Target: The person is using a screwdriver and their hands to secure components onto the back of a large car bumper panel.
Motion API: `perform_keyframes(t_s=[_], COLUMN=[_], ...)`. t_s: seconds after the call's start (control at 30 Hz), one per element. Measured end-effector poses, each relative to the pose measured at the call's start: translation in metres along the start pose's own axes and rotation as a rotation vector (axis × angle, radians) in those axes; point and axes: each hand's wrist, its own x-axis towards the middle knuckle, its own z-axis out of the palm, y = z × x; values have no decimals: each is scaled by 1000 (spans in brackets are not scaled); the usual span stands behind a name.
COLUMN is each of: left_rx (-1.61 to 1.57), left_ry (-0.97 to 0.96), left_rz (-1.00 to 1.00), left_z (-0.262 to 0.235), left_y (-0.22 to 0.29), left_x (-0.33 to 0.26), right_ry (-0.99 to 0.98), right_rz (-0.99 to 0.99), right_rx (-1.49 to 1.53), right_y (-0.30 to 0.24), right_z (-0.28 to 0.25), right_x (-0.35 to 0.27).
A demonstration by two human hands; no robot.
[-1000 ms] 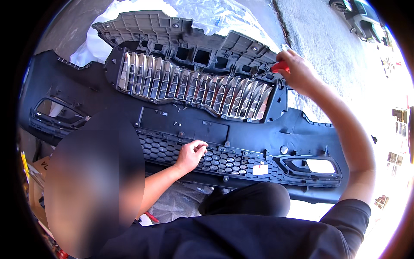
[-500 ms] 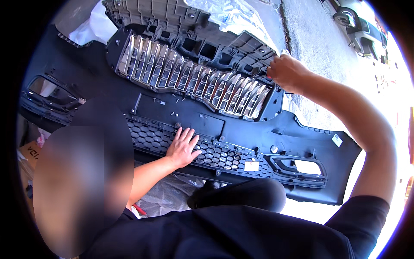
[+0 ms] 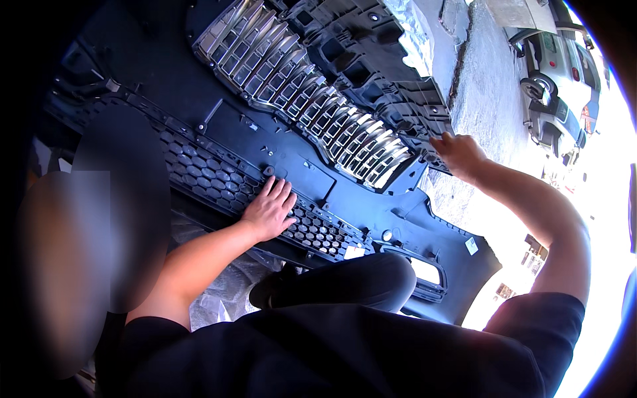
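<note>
A black car bumper cover [image 3: 169,73] lies in front of me with its inner side up. My left hand [image 3: 269,211] rests flat on its honeycomb lower grille [image 3: 206,169], fingers spread. Across the middle runs a chrome slatted grille [image 3: 318,109]. Beyond this stands a black ribbed plastic panel [image 3: 398,86]. My right hand [image 3: 459,156] is closed at the panel's right corner, its fingers curled round the edge; the fingertips are partly hidden.
Small loose fasteners [image 3: 268,150] lie on the bumper. Clear plastic film [image 3: 413,36] hangs over the panel's far edge. Parked vehicles [image 3: 557,73] stand at the far right. A blurred shape [image 3: 93,219] covers the left side. My bent knee [image 3: 358,278] is against the near edge.
The view has tilted, so the bumper slopes more steeply down to the right. My left hand stays flat on the honeycomb grille, and my right hand stays at the panel's corner.
</note>
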Motion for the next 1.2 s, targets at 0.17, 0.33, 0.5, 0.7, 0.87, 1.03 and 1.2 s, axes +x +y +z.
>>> perform_keyframes(t_s=[0.17, 0.33, 0.5, 0.7, 0.87, 1.03, 1.2], left_rx=[15, 48, -4, 25, 9, 14, -9], left_ry=[3, -23, -1, 11, -24, -7, -39], left_rz=[1, 0, 2, 3, -11, -13, -14], left_z=[5, -2, 0, 0, 3, 4, -3], left_y=[-1, -1, -3, -2, 2, -2, 1], left_x=[3, 4, 5, 10, 9, 9, 8], right_ry=[-372, -108, 54, -629, -406, 11, -65], right_rz=[937, 389, 127, 1011, 639, -26, 320], right_rx=[1402, 630, 250, 1409, 1094, 260, 652], right_y=[16, 17, 20, 42, 34, 41, 31], right_z=[1, 2, 6, 10, 22, 16, 8], right_x=[24, 10, 8, 47, 29, 4, 19])
